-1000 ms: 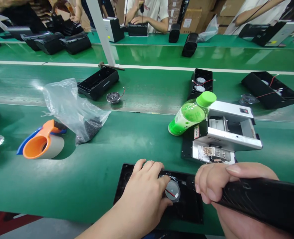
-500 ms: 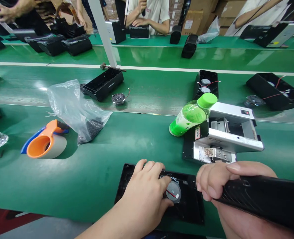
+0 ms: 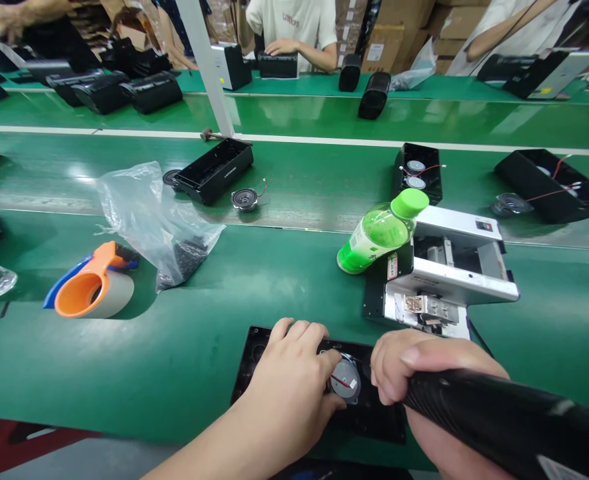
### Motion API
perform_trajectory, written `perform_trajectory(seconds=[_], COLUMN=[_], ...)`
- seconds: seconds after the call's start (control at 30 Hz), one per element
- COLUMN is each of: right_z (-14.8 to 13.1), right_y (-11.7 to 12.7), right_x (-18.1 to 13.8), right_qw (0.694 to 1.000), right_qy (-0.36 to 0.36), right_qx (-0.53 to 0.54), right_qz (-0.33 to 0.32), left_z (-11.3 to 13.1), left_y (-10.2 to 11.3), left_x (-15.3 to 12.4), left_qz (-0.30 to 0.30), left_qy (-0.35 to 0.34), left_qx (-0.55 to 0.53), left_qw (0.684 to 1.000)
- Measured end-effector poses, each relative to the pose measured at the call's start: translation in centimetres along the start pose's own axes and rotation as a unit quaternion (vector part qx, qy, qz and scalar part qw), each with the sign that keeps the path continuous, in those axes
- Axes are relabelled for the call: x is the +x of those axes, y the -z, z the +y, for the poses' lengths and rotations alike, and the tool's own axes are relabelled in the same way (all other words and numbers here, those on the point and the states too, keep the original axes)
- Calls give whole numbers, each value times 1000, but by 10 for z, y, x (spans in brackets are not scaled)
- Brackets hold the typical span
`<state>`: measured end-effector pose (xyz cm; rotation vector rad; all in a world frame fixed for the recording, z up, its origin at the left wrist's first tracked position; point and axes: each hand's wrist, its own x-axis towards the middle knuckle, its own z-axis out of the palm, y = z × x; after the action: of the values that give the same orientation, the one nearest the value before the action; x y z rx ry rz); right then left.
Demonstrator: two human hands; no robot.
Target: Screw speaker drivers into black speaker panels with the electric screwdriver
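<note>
A black speaker housing (image 3: 374,421) lies on the green bench in front of me, its inside facing up. In it sits a round speaker (image 3: 345,383) with a grey back and a red wire ending in a white plug. My left hand (image 3: 294,377) rests over the housing, thumb and forefinger closed about the speaker's left side. Wrapped round a thick black electric screwdriver (image 3: 514,413) is my right hand (image 3: 424,363), just right of the speaker. The screwdriver's tip is hidden behind my fingers.
Ahead on the right stand a metal machine (image 3: 449,273) and a green bottle (image 3: 379,233). At left are a tape dispenser (image 3: 94,283) and a plastic bag (image 3: 159,227) of small dark parts. Further housings (image 3: 217,170) and a loose speaker (image 3: 244,199) lie beyond. People work across the bench.
My right hand and the screwdriver have moved left, closer to the speaker. My left hand has stayed nearly still. A person opposite has lifted a tool out of sight.
</note>
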<state>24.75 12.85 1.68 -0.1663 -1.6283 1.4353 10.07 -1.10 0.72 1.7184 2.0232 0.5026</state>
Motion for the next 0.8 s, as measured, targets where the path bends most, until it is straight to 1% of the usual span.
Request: perform_trajectory(seconds=[0.07, 0.1, 0.27, 0.37, 0.47, 0.53, 0.63, 0.67, 0.73, 0.8], right_z=[1, 1, 4, 14, 24, 25, 20, 18, 10, -2], right_y=[-2, -3, -11, -16, -17, -17, -18, -19, -20, -15], right_x=[2, 3, -2, -8, -13, -15, -15, -15, -12, -10], right_qw=[1000, 1000, 999, 997, 991, 990, 994, 993, 992, 990], right_qy=[9, 12, 5, 40, 71, 57, 34, 24, -17, -57], right_qx=[-1, -5, -36, -34, -33, -32, -34, -37, -49, -53], right_qz=[-26, -23, 38, 56, 110, 121, 103, 106, 116, 114], left_z=[0, -1, 0, 0, 0, -1, -1, -1, -2, -4], left_y=[0, -1, 0, 2, 2, 1, -1, -2, -4, -7], left_x=[0, 0, 1, 2, 2, 2, 1, 1, -1, -3], left_qz=[0, 0, 5, 0, -1, 0, 13, 18, 23, 31], left_qy=[-2, -4, -8, 1, 5, 3, -6, -9, -10, -10], left_qx=[3, 4, 3, -4, -2, -2, -6, -7, -11, -17], left_qw=[1000, 1000, 1000, 1000, 1000, 1000, 1000, 1000, 1000, 999])
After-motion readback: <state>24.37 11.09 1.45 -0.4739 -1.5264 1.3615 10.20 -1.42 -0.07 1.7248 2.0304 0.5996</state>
